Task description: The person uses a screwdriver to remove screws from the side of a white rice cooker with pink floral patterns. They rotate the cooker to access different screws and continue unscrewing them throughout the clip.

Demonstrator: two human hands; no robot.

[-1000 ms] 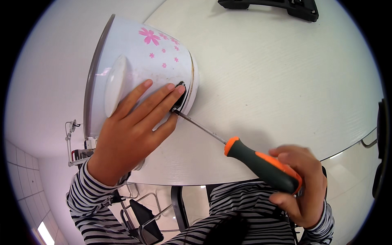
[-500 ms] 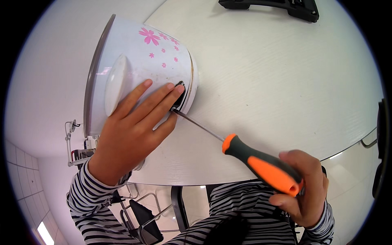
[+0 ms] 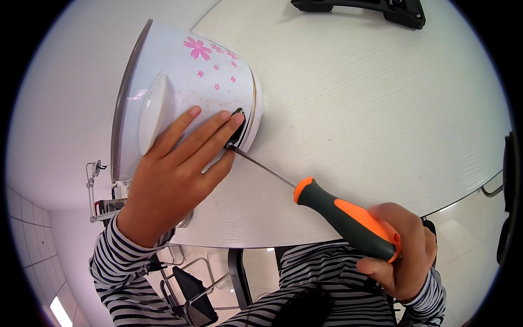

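A white rice cooker [image 3: 180, 76] with pink flowers lies on its side on the white table [image 3: 370, 109]. My left hand [image 3: 177, 171] presses flat on its wall, fingertips at a small black socket [image 3: 238, 124] near the base. My right hand [image 3: 400, 250] grips the orange and dark grey handle of a screwdriver [image 3: 343, 215]. Its thin shaft runs up and to the left, and the tip sits at the socket's lower edge under my left fingertips.
A black plastic part [image 3: 376, 7] lies at the table's far edge. The table's curved front edge runs just in front of my striped sleeves. Chair frames [image 3: 190, 297] and a small wire rack [image 3: 101, 191] stand on the tiled floor below.
The screwdriver handle has turned in my right hand and shifted slightly, with its tip staying at the socket. My left hand has not moved.
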